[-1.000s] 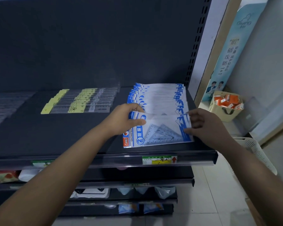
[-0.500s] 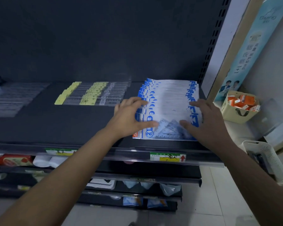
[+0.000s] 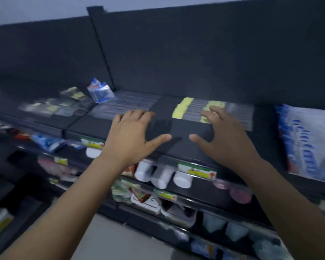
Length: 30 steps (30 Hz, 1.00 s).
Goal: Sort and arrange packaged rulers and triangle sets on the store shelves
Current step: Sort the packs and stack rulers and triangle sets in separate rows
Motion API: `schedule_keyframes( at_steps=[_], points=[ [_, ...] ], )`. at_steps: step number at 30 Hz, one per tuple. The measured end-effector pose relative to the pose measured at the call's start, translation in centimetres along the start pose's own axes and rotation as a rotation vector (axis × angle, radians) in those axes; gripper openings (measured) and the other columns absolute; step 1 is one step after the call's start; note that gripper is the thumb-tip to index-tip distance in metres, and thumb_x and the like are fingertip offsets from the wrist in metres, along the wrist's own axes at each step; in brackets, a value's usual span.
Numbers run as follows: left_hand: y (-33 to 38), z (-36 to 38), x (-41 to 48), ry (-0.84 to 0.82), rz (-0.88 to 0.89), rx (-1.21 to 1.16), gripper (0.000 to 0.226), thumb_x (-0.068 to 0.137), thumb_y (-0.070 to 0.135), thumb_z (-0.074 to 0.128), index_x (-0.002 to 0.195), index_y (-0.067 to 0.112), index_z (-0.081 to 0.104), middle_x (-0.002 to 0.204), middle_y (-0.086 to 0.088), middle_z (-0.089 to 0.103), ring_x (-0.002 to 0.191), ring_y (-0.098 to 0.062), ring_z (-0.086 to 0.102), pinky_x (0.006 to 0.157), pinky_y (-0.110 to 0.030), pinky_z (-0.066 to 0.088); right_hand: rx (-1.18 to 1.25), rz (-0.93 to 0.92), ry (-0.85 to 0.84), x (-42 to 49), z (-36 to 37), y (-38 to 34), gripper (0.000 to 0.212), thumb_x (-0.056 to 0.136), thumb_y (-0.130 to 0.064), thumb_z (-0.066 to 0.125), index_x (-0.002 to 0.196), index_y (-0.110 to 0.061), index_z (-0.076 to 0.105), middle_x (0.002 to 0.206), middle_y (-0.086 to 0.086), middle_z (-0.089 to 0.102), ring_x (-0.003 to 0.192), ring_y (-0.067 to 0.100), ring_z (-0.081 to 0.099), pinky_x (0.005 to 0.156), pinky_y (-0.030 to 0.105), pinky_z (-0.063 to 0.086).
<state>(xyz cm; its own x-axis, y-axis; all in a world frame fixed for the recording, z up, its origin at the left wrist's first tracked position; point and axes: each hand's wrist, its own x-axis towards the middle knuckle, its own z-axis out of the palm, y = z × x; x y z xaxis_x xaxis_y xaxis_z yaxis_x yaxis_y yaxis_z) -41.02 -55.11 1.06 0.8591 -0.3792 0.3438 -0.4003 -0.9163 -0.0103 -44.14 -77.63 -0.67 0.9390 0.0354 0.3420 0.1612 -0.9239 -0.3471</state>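
Top shelf, left to right. Far left: loose packs, too blurred to identify. A crumpled blue-white pack sits at the far edge by the back panel. Right of it, clear rulers lie flat in a row.

Left hand is over the shelf's near half, palm down, fingers splayed, thumb pointing right, holding nothing. Its fingertips are at the clear rulers' near edge (contact unclear, frame smeared).

Yellow-tag rulers lie flat at the far side. Right hand is also palm down, splayed and empty, thumb pointing left, fingertips over the near edge of those rulers.

Below the shelf lip, between the arms: white bottles, with a price tag just right of them. Far right: triangle sets in an overlapping stack, well apart from both hands.
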Motion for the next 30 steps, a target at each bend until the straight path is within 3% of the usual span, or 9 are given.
schedule_keyframes(
  at_steps=[4,7,11,15,22,26,30],
  points=[
    [-11.2,-2.1,-2.6,0.007,-0.115,0.121,0.088,0.078,0.085,0.025,0.140,0.025,0.040,0.140,0.001,0.049,0.127,-0.025,0.042,0.103,-0.043,0.028,0.058,-0.065,0.044,3.9,3.9,-10.1,0.068,0.080,-0.052,0.063,0.136,-0.017,0.047,0.145,0.008,0.039,0.129,0.029,0.042,0.105,0.045,0.037],
    [-17.7,-2.6,-4.0,-0.027,-0.178,0.147,0.088,0.078,0.084,0.025,0.143,0.026,0.037,0.141,0.001,0.047,0.129,-0.024,0.040,0.104,-0.042,0.026,0.084,-0.092,0.003,6.1,6.9,-15.7,0.069,0.082,-0.053,0.061,0.139,-0.019,0.043,0.149,0.006,0.036,0.133,0.026,0.037,0.108,0.044,0.034],
    [-25.0,-2.0,-5.0,-0.054,-0.219,0.161,0.087,0.079,0.084,0.027,0.142,0.025,0.038,0.140,0.001,0.049,0.127,-0.025,0.042,0.102,-0.043,0.027,0.097,-0.090,-0.069,9.6,10.7,-20.9,0.069,0.083,-0.053,0.059,0.140,-0.020,0.039,0.150,0.005,0.034,0.135,0.025,0.034,0.109,0.042,0.033],
    [-31.4,-0.6,-4.2,-0.093,-0.277,0.179,0.094,0.074,0.088,0.019,0.141,0.026,0.039,0.143,0.002,0.046,0.130,-0.024,0.039,0.104,-0.043,0.027,0.122,-0.090,-0.070,14.2,14.5,-24.6,0.068,0.082,-0.052,0.061,0.138,-0.020,0.042,0.143,0.003,0.042,0.126,0.027,0.044,0.102,0.040,0.039],
    [-42.9,2.8,1.7,-0.178,-0.260,0.204,0.090,0.075,0.084,0.024,0.142,0.025,0.039,0.146,0.003,0.042,0.131,-0.024,0.037,0.104,-0.042,0.027,0.139,-0.028,-0.193,23.3,21.7,-29.6,0.063,0.083,-0.053,0.060,0.132,-0.016,0.048,0.134,0.006,0.049,0.123,0.027,0.045,0.099,0.040,0.041],
    [-48.0,5.2,6.7,-0.228,-0.186,0.182,0.086,0.076,0.079,0.024,0.142,0.026,0.039,0.146,0.004,0.041,0.132,-0.021,0.036,0.103,-0.040,0.025,0.111,0.006,-0.215,28.5,24.5,-31.8,0.048,0.085,-0.044,0.060,0.122,-0.014,0.053,0.126,0.008,0.053,0.118,0.028,0.047,0.097,0.041,0.041],
    [-52.1,8.2,10.9,-0.258,-0.085,0.108,0.063,0.091,0.062,0.030,0.140,0.025,0.040,0.146,0.005,0.040,0.133,-0.019,0.034,0.103,-0.038,0.021,0.081,0.069,-0.198,32.4,26.7,-33.3,0.042,0.089,-0.038,0.057,0.122,-0.012,0.054,0.127,0.009,0.053,0.116,0.029,0.048,0.095,0.042,0.043]
  ],
)
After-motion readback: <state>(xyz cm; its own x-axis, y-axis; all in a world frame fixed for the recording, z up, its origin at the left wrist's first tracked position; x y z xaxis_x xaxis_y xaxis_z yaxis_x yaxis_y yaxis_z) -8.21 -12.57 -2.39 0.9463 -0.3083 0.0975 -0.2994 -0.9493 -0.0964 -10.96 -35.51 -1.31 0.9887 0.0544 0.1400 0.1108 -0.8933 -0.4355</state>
